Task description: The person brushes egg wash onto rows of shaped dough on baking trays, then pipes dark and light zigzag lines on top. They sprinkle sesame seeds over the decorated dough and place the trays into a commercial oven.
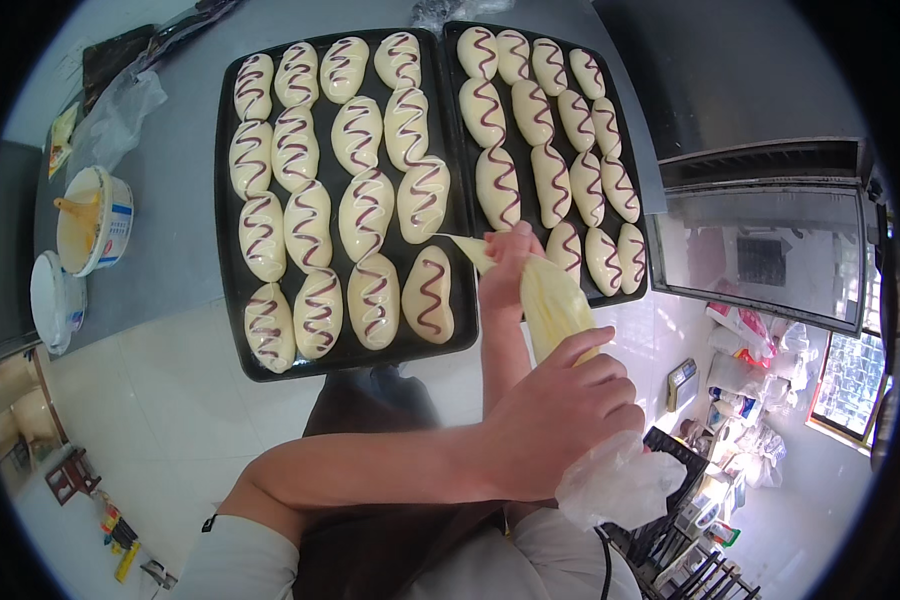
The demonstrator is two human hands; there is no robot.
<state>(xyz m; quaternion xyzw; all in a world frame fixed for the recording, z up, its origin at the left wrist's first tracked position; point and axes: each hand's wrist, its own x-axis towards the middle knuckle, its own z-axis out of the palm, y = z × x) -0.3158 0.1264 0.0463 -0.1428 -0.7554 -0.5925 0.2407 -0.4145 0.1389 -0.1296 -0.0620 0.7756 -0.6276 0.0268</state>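
My left hand [570, 420] grips the twisted back end of a piping bag [553, 300] full of pale yellow filling; its loose clear plastic end [620, 485] hangs below. Nearer the tip, my right hand [510, 265] is closed around the bag's front part. My left forearm crosses over the right one. The narrow tip meets the lower edge of an oval dough roll [425, 198] on the left black baking tray [345, 372]. Most rolls there carry purple and pale zigzag lines. The front right roll [430, 295] shows only purple, as do those on the right tray [637, 285].
On the grey table [185, 200] at left stand a white tub [120, 215] with a brush-like tool inside and a second white tub [58, 300]. A clear plastic bag [120, 115] lies behind them. A glass-fronted door [770, 245] stands at right, with bagged goods [760, 390] beyond.
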